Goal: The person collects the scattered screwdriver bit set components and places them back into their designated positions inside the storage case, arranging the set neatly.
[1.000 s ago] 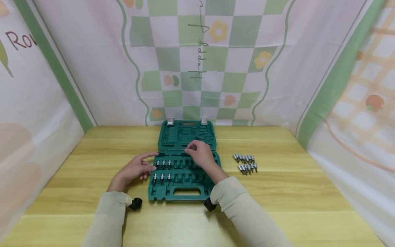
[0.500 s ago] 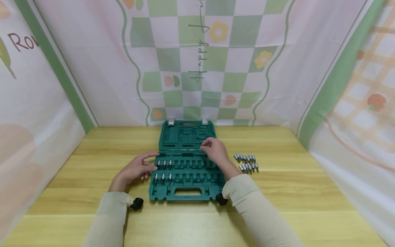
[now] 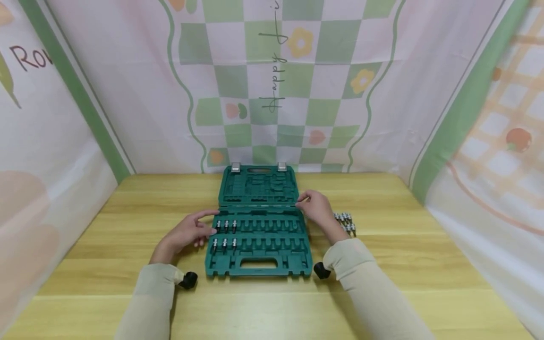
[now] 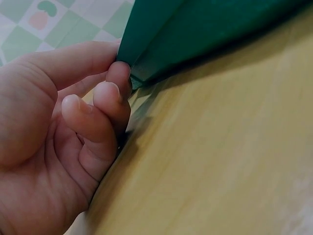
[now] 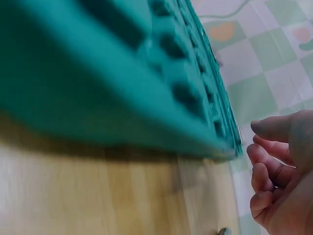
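Observation:
A green plastic tool case lies unfolded on the table. Bit sockets with silver tops and dark tips fill the left slots of its two rows, three per row. My left hand rests at the case's left side. Its thumb and a finger touch the edge, while the other fingers curl below in the left wrist view. My right hand hovers just past the case's right edge, near the hinge. Its fingers bend loosely around nothing, with the thumb apart from them. The right forearm partly hides loose bit sockets.
Those loose pieces lie in two groups on the wooden table, right of the case. The case lid lies back toward the patterned cloth wall. Cloth walls also stand at both sides.
My right hand has moved rightward, from above the middle of the case to beyond its right edge, uncovering the right-hand slots. The left hand stays at the case's left side.

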Demonstrator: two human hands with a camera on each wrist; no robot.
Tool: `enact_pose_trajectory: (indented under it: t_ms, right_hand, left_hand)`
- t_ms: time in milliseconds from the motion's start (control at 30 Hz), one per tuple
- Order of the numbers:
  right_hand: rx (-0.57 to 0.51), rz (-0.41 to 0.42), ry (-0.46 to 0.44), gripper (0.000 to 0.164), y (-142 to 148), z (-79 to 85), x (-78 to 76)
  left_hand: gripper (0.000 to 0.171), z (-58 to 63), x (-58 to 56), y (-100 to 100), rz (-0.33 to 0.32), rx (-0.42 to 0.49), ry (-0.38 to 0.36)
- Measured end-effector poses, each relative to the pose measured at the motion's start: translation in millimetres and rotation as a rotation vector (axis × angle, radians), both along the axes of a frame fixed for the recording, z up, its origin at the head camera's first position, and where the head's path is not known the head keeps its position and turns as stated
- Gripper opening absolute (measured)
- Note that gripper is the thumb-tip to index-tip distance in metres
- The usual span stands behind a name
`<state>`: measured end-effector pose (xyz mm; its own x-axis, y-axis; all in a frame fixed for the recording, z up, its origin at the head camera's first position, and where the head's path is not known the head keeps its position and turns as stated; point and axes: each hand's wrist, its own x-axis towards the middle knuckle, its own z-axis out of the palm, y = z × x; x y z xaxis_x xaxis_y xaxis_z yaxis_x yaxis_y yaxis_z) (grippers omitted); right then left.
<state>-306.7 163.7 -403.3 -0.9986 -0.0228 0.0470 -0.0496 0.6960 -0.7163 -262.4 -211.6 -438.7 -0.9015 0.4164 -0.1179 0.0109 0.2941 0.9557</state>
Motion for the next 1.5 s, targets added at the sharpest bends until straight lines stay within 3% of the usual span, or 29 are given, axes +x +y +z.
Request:
enact_pose_trajectory:
  t_ms: [333,733,1500]
  right_hand:
    - [0.077,0.017,-0.052,0.014,25,0.8,-2.8]
    - [0.328,0.104,-0.047,0.016,57,2.8,-1.6]
    - [0.424,0.181,-0.023,0.012,61,0.2,2.9]
  left_hand:
    - [0.06,-0.2,-0.6,0,0.002,-0.002,0.007]
    - [0.061,-2.5,1.6,0,-0.005,0.003,0.003]
    - [0.061,-4.3,-0.7,-1,0.002,0.005,0.005]
